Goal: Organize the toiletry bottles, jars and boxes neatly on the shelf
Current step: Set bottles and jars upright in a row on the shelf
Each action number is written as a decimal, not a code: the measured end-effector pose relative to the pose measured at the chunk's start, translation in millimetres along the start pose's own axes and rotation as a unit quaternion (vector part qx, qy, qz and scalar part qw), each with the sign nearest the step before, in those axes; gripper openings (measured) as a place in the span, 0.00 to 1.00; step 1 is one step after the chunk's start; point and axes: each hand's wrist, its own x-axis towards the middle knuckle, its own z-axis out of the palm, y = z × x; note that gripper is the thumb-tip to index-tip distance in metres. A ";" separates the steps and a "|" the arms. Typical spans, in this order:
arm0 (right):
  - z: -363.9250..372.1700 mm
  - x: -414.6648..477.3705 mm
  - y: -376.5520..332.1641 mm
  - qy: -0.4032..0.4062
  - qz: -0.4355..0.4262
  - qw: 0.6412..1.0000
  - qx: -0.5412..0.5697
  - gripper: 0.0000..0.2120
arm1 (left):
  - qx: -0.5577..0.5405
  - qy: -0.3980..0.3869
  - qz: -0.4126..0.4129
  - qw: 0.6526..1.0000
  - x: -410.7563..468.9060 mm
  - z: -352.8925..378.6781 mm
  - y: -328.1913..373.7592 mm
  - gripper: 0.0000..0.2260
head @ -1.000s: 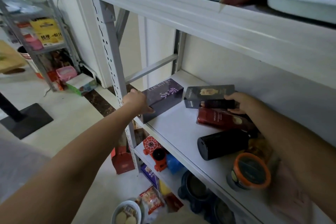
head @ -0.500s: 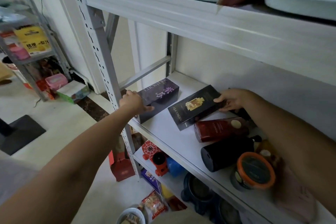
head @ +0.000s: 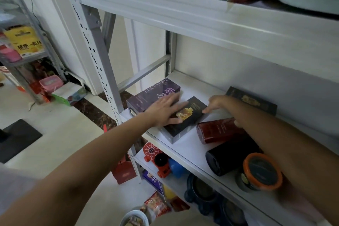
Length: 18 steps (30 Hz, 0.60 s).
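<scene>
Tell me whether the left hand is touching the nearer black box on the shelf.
Touching. The head view shows the left hand lying flat on the nearer black box, fingers straight across its top face.

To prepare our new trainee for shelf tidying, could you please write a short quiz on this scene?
1. True or false: the red bottle stands upright.
2. Which does the right hand touch? A purple box; B front black box; C black bottle.
3. Fill in: the jar has an ___ lid rim.
Key: 1 false, it lies on its side; 2 B; 3 orange.
</scene>
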 end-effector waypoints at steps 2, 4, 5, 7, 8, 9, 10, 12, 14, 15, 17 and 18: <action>3.9 -10.9 7.7 -0.024 0.025 0.997 -0.064 0.31 | -0.020 -0.053 0.052 0.997 9.4 6.4 15.9 0.31; 11.3 -18.6 14.4 -0.078 0.046 0.993 -0.077 0.31 | -0.045 -0.088 0.043 0.994 14.1 16.5 22.7 0.29; 16.2 -21.8 16.1 -0.102 0.057 0.991 -0.069 0.34 | -0.057 -0.096 0.031 0.993 15.0 21.6 23.7 0.28; 22.5 -24.7 17.1 -0.112 0.064 0.989 -0.067 0.39 | -0.067 -0.088 0.017 0.994 15.1 27.1 25.0 0.27; 24.8 -24.0 16.5 -0.108 0.062 0.990 -0.069 0.41 | -0.065 -0.085 0.014 0.994 15.5 28.3 25.7 0.27; 27.6 -22.5 16.4 -0.109 0.057 0.990 -0.070 0.42 | -0.062 -0.085 0.010 0.994 16.7 29.0 26.4 0.27; 30.7 -22.3 14.5 -0.118 0.052 0.988 -0.083 0.43 | -0.059 -0.086 0.003 0.995 17.7 29.1 26.9 0.27; 36.7 -21.7 9.5 -0.135 0.038 0.983 -0.118 0.44 | -0.059 -0.084 -0.019 0.994 20.6 30.1 28.1 0.27; 43.6 -21.5 0.9 -0.155 0.037 0.978 -0.134 0.44 | -0.064 -0.082 -0.043 0.994 23.2 32.1 28.4 0.27; 47.1 -21.6 -3.2 -0.163 0.031 0.976 -0.143 0.43 | -0.063 -0.079 -0.054 0.993 24.5 33.1 28.3 0.27; 54.1 -21.7 -10.6 -0.167 0.019 0.972 -0.162 0.46 | -0.061 -0.071 -0.078 0.993 26.4 34.4 27.3 0.27; 56.7 -22.2 -12.5 -0.156 0.011 0.973 -0.167 0.48 | -0.062 -0.067 -0.089 0.992 26.9 34.6 26.3 0.27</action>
